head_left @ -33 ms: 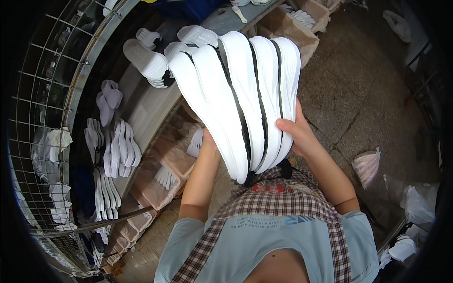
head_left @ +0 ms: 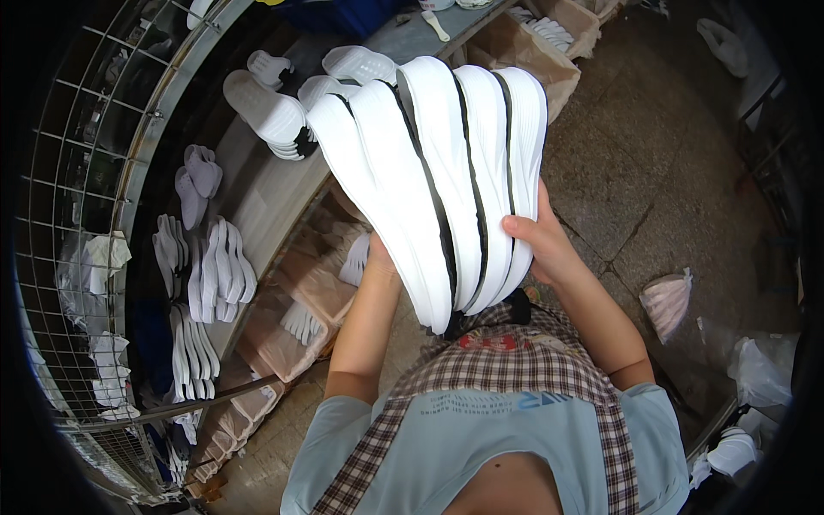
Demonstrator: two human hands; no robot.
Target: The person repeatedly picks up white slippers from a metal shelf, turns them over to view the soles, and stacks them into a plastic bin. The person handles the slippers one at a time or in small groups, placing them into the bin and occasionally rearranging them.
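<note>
Between my two hands I hold a stack of white shoe soles (head_left: 429,184), several pressed side by side, with thin black edges showing between some of them. My right hand (head_left: 542,239) grips the right side of the stack, its thumb lying against the outermost soles and its other fingers mostly hidden behind. On the opposite side, my left hand (head_left: 382,256) supports the stack from the left; its fingers are out of sight behind the soles. The stack is up in front of my checked apron (head_left: 498,365), lower ends toward me.
Left of me runs a workbench (head_left: 268,197) bearing more soles (head_left: 225,270) in rows and a pile of soles (head_left: 266,107). Lined bins (head_left: 292,343) stand beneath it. A wire mesh (head_left: 86,172) borders the far left. A pinkish bag (head_left: 668,305) lies on the floor at right.
</note>
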